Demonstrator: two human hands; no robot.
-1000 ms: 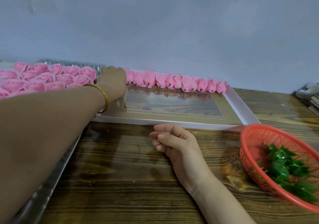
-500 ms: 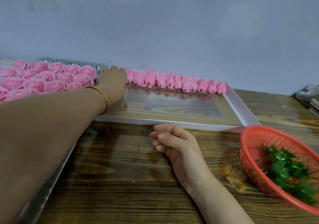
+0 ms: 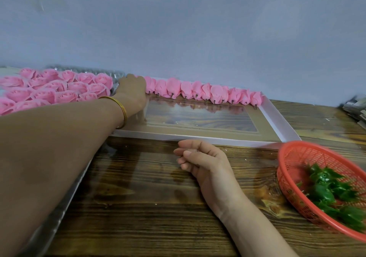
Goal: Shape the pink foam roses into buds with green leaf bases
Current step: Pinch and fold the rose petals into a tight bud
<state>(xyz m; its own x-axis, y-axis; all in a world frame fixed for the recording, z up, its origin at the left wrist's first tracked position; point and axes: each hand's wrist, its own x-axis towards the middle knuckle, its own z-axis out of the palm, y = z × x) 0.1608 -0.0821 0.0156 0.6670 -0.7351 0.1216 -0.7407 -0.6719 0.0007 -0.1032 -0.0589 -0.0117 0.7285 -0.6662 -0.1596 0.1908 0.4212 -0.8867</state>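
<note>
- Here, left hand (image 3: pixel 131 93) reaches the far edge between roses (image 3: pixel 59 90) and bud row (image 3: pixel 198 91); grip hidden.
- Right hand (image 3: pixel 200 158) rests relaxed, empty, on open desk (image 3: pixel 138 197) beside tray rim (image 3: pixel 198 138).

Left hand (image 3: pixel 131 92) has advanced slightly toward the wall (image 3: pixel 198 29), deeper into the gap between the roses (image 3: pixel 59 90) and buds (image 3: pixel 198 91).

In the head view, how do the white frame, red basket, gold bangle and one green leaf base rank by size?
1. white frame
2. red basket, partly cut off
3. gold bangle and green leaf base look alike; bangle half hidden
</note>
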